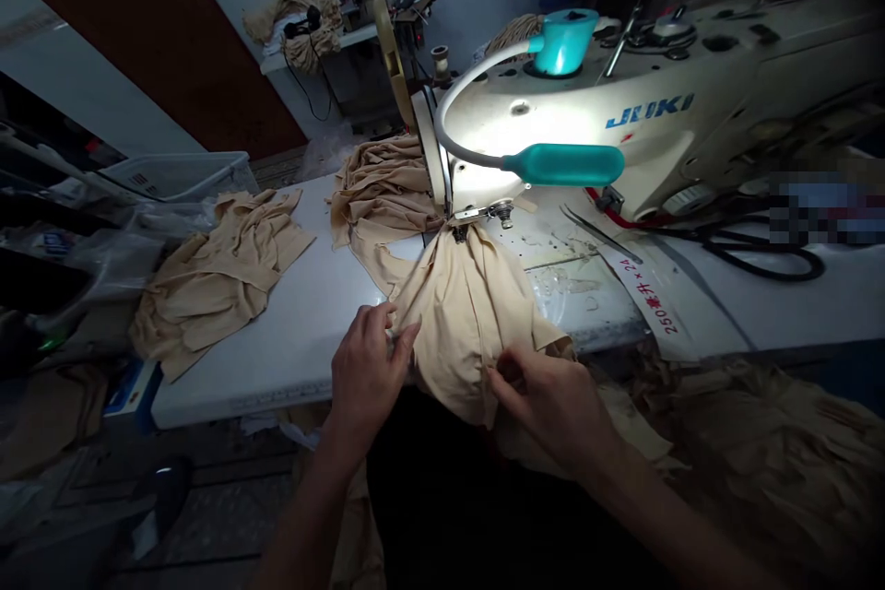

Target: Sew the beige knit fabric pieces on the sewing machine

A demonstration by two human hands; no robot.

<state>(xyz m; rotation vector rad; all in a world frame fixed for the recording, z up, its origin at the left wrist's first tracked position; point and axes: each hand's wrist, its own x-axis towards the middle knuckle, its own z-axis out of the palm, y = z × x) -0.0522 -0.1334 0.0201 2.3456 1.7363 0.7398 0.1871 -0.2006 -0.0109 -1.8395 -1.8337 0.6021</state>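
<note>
In the head view, the beige fabric piece (pixel 463 313) is gripped at its near end by both hands. A fold at its left edge is pinched between thumb and fingers of the left hand (pixel 366 369). The lower edge is pinched by the right hand (pixel 553 401), just over the rim of the desk (pixel 304 341).

Beyond the fingertips the piece runs, gathered, up to the presser foot (pixel 460 226) of the sewing machine (pixel 622 101), where its far end is caught. The stitching of this piece is therefore judged to be under way rather than finished.

Beyond the left hand, behind the foot, a crumpled heap (pixel 380 189) of the same cloth is seen; it is judged to be work that has been through the machine. Well to the left of the left hand a second pile (pixel 214 272) lies spread on the desk.

Right of the right hand and below the desk, more cloth (pixel 761 442) is heaped in the dark; whether it is sewn cannot be told. Scissors (pixel 753 249) and a printed strip (pixel 654 300) lie beyond the right hand, untouched.
</note>
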